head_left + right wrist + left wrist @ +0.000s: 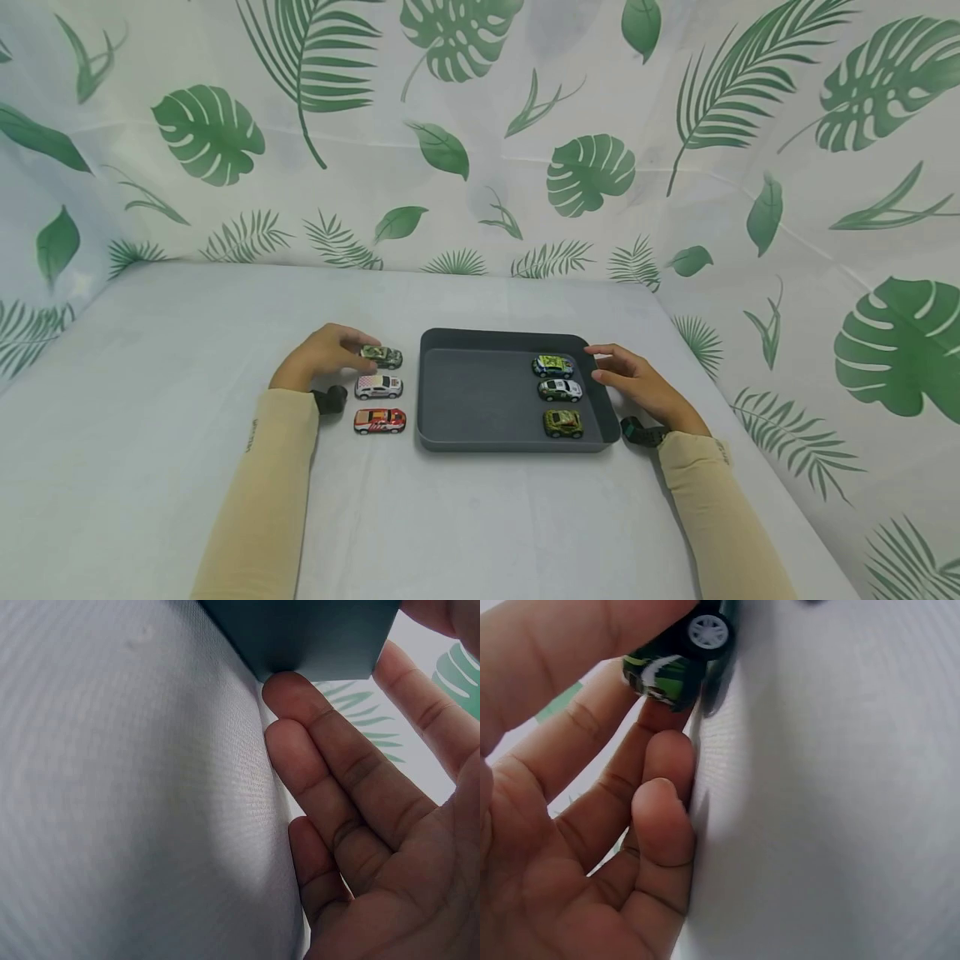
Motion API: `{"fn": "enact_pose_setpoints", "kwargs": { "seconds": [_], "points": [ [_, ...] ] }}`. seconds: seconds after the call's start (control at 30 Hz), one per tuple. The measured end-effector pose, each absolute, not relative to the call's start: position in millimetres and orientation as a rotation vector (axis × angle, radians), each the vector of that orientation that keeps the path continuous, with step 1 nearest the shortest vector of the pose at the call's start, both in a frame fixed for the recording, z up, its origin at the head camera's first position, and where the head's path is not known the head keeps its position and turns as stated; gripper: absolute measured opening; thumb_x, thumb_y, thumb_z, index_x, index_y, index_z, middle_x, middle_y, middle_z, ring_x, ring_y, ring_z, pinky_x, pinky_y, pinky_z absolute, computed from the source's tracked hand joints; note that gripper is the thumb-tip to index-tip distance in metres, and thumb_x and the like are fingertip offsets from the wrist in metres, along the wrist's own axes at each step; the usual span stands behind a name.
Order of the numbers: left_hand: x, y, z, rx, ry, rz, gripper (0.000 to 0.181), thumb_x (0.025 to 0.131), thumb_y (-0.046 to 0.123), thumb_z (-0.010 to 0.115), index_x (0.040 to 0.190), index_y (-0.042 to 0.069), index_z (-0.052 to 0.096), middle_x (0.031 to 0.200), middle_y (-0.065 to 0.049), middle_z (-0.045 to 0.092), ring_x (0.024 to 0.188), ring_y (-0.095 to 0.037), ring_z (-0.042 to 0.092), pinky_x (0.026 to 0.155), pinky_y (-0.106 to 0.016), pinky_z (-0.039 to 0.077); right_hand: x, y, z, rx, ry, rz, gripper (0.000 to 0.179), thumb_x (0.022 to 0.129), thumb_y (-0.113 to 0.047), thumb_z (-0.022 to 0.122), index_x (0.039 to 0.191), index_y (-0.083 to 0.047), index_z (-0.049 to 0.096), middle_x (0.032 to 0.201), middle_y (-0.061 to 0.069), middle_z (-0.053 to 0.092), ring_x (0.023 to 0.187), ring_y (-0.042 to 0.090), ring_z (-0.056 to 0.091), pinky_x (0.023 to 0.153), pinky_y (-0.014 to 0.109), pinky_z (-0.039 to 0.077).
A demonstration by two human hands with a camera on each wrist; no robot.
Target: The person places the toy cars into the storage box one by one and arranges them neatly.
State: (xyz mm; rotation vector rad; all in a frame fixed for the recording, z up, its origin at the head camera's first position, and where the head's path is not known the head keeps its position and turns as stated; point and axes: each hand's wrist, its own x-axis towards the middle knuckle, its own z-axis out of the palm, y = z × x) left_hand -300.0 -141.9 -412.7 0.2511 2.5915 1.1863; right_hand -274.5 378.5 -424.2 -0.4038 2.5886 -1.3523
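My left hand (330, 353) pinches a green camouflage toy car (382, 357) between thumb and fingers, at the tray's left. In the left wrist view the car's green end and a silver wheel (708, 632) show under the thumb; the rest is covered. A white toy car (378, 387) and a red-and-orange toy car (380, 421) stand in a column below it. My right hand (637, 383) rests against the right end of the dark grey tray (480, 446). Its fingers (300, 697) are loosely extended, fingertips at the outer wall.
Inside the tray, along its right side, sit a yellow-and-blue toy car (552, 365), a white-and-green toy car (560, 390) and an olive-green toy car (562, 423). White cloth (480, 525) covers the table. Leaf-printed curtain (510, 175) hangs behind and at both sides.
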Motion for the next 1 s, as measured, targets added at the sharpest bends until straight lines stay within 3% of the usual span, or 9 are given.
{"fn": "enact_pose_setpoints", "kwargs": {
  "seconds": [1.0],
  "points": [
    [-297.5, -144.3, -397.3, 0.187, 2.641, 1.274, 0.048, 0.096, 0.029, 0.082, 0.136, 0.005, 0.073, 0.138, -0.018, 0.07, 0.131, -0.042, 0.062, 0.11, -0.061, 0.049, -274.5, 378.4, -423.6, -0.431, 2.588, -1.357, 0.054, 0.111, -0.018, 0.061, 0.159, 0.002, 0.045, 0.154, 0.036, 0.051, 0.139, 0.055, 0.052, 0.117, 0.076, 0.034]
  ]
}}
